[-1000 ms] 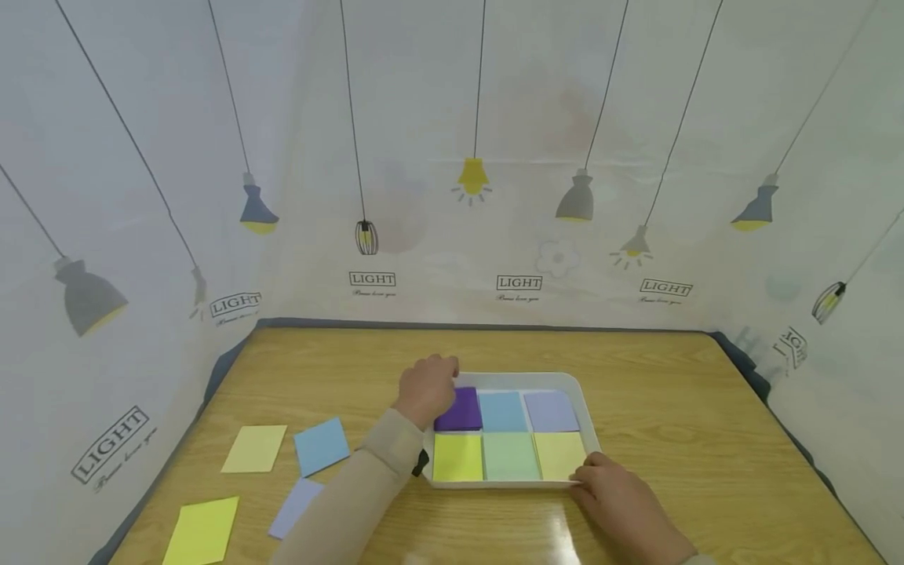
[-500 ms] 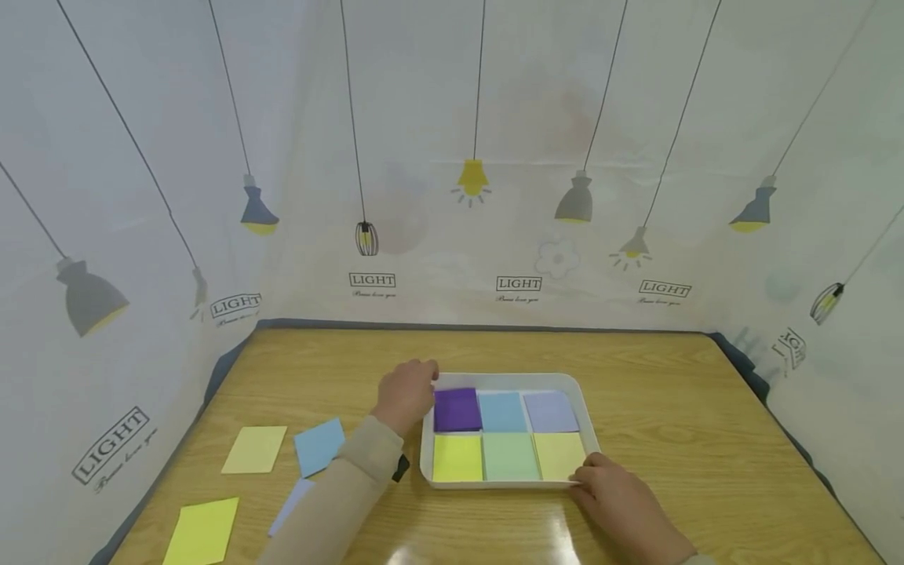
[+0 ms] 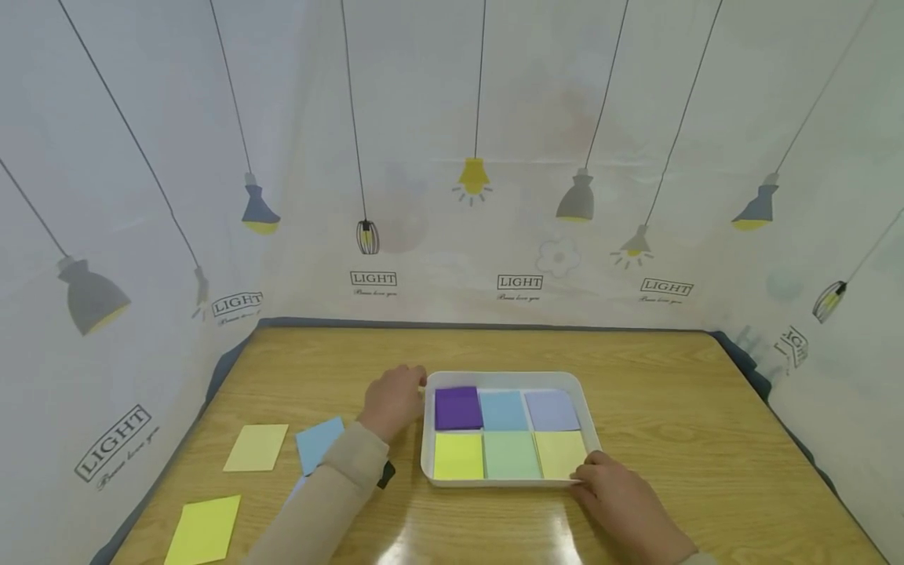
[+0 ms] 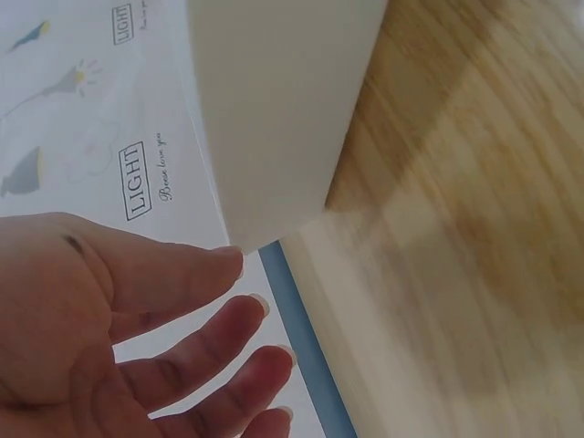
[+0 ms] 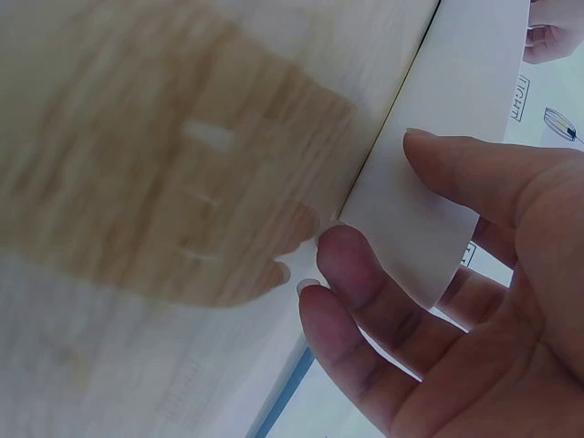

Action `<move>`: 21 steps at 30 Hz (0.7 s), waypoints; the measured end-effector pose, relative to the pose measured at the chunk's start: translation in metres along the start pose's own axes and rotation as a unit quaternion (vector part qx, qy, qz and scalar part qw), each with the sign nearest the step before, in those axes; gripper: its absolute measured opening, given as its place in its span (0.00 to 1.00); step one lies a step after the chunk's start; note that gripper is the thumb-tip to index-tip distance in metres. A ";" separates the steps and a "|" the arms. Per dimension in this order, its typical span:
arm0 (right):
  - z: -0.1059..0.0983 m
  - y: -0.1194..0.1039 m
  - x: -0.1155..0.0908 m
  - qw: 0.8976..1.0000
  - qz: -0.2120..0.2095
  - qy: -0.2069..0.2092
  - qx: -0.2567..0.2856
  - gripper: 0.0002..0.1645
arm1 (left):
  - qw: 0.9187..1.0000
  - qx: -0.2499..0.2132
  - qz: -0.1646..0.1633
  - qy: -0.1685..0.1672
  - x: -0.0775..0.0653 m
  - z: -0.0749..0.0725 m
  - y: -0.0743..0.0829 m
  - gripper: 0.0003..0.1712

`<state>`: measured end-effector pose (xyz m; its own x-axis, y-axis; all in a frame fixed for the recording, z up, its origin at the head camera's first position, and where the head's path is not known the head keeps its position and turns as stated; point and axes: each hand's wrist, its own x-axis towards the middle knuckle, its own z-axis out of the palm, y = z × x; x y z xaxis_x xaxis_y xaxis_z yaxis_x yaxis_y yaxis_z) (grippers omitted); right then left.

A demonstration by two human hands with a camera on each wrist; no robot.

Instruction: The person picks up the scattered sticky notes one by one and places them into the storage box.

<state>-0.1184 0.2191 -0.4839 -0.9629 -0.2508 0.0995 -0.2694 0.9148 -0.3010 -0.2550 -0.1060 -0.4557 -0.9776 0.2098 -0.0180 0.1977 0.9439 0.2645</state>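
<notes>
A white rectangular tray (image 3: pixel 510 483) holds two rows of square sticky notes. At the back lie purple (image 3: pixel 457 408), blue (image 3: pixel 504 411) and lavender (image 3: pixel 552 410) notes; in front are bright yellow (image 3: pixel 459 457), mint green (image 3: pixel 512 455) and pale yellow (image 3: pixel 561 455) ones. My left hand (image 3: pixel 392 402) is beside the tray's back left corner. In the left wrist view its thumb tip overlaps the tray corner, and the fingers are loosely bent with nothing between them. My right hand (image 3: pixel 625 502) grips the front right corner, thumb on the outer wall and fingers around the corner.
Loose sticky notes lie left on the wooden table (image 3: pixel 706 408): pale yellow (image 3: pixel 256 448), bright yellow (image 3: pixel 203 530) and blue (image 3: pixel 318 443). A lavender note is mostly hidden under the left sleeve (image 3: pixel 321 494). A lamp-printed sheet (image 3: pixel 438 118) surrounds the table's back and sides.
My left hand has moved leftward off the tray's back left corner, uncovering the whole purple note; its sleeve now covers more of the loose lavender note. The tray and right hand stay put.
</notes>
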 end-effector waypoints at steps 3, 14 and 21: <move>0.000 0.001 0.000 1.000 -0.006 0.002 0.005 0.02 | 1.000 0.009 -0.001 -0.003 -0.003 0.000 -0.004 0.13; 0.003 0.003 0.000 1.000 -0.013 0.004 0.000 0.03 | 1.000 0.022 -0.009 -0.019 -0.016 -0.003 -0.020 0.10; 0.003 0.004 0.000 1.000 -0.013 0.010 0.002 0.03 | 0.999 0.025 -0.014 -0.017 -0.021 -0.002 -0.032 0.10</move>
<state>-0.1196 0.2214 -0.4883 -0.9548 -0.2688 0.1269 -0.2953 0.9062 -0.3026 -0.2405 -0.1412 -0.4614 -0.9801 0.1902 -0.0576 0.1738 0.9609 0.2155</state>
